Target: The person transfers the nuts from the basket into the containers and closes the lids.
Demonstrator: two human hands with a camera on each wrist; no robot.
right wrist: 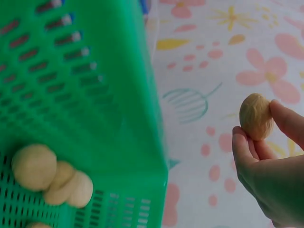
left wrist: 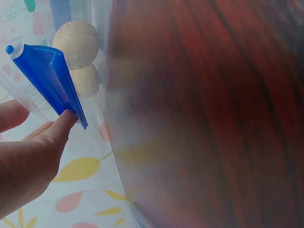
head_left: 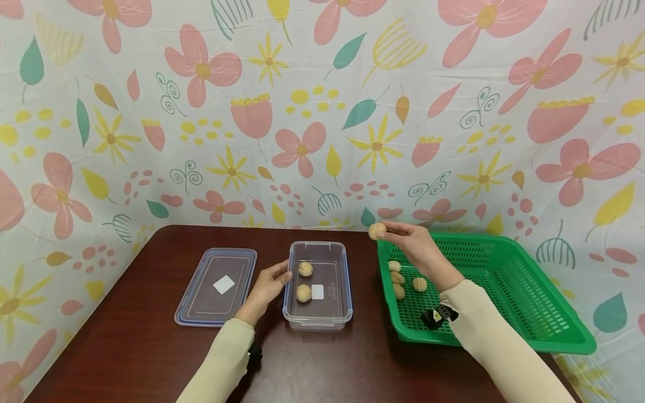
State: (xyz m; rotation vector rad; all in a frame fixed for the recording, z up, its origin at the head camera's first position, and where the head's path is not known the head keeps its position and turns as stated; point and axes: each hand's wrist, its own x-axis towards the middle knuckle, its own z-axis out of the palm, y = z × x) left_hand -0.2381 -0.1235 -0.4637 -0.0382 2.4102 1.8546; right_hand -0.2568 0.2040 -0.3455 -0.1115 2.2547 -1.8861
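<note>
My right hand pinches a walnut between thumb and fingertips, above the left rim of a green basket. In the right wrist view the walnut shows its wrinkled tan shell. My left hand grips the left edge of a clear plastic container. Up close, the fingers of that hand hold the container at its blue side flap. Inside the container lie two walnuts, one farther back and one nearer, beside a white label.
Several walnuts lie along the basket's left side, with another walnut a little to their right. A clear lid with a blue edge lies on the dark wooden table, left of the container. Behind hangs a flower-patterned cloth.
</note>
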